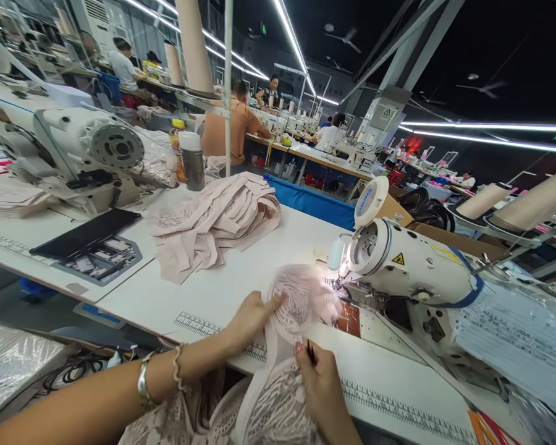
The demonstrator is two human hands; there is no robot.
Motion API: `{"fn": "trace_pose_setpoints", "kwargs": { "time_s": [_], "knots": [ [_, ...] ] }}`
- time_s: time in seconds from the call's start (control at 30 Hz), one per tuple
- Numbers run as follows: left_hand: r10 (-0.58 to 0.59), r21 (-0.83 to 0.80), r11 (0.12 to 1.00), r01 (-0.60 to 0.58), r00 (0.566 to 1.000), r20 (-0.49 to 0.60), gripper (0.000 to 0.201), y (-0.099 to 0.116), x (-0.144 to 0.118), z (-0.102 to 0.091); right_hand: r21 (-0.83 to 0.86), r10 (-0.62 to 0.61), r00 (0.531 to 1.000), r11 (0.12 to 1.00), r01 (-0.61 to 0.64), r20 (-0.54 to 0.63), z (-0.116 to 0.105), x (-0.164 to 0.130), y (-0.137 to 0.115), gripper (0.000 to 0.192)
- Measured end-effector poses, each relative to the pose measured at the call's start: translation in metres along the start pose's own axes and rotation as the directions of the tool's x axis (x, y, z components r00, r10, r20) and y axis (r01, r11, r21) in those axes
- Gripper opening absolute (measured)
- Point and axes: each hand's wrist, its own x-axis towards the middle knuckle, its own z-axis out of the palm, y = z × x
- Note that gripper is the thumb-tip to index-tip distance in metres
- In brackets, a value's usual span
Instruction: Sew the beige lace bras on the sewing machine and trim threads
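A beige lace bra piece (278, 395) stretches from the table's front edge up to the lit needle area of a white sewing machine (398, 259). My left hand (254, 316) pinches the edge of its lace cup, thumb and fingers closed on the fabric. Closer to me, my right hand (322, 374) is closed on the band of the same piece. A small dark pointed tool (311, 352) pokes out between its fingers; its kind is not clear. More lace hangs below the table edge, partly hidden by my forearms.
Behind my left hand lies a pile of beige fabric pieces (217, 222). A black tray (92, 247) with small metal parts is at left, before a second sewing machine (88, 142). A spray can (191, 162) stands behind the pile. Thread cones (482, 201) rise at right. People sit farther back.
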Motion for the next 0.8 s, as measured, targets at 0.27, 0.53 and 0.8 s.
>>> {"fn": "trace_pose_setpoints", "kwargs": {
  "time_s": [0.27,0.53,0.8],
  "knots": [
    [0.408,0.475,0.812,-0.339,0.912,-0.046,0.066,0.029,0.073,-0.054,-0.049,0.129,0.99,0.991,-0.126,0.065,-0.031,-0.01,-0.003,0.044],
    [0.447,0.385,0.218,-0.897,0.442,0.778,0.019,0.006,0.052,-0.006,-0.324,0.033,0.951,0.943,0.072,0.308,-0.097,0.001,-0.032,0.028],
    [0.209,0.34,-0.022,-0.94,0.329,0.921,0.055,-0.027,0.049,0.051,-0.808,0.128,0.981,0.588,0.044,0.146,-0.157,0.047,-0.022,0.027]
  ]
}}
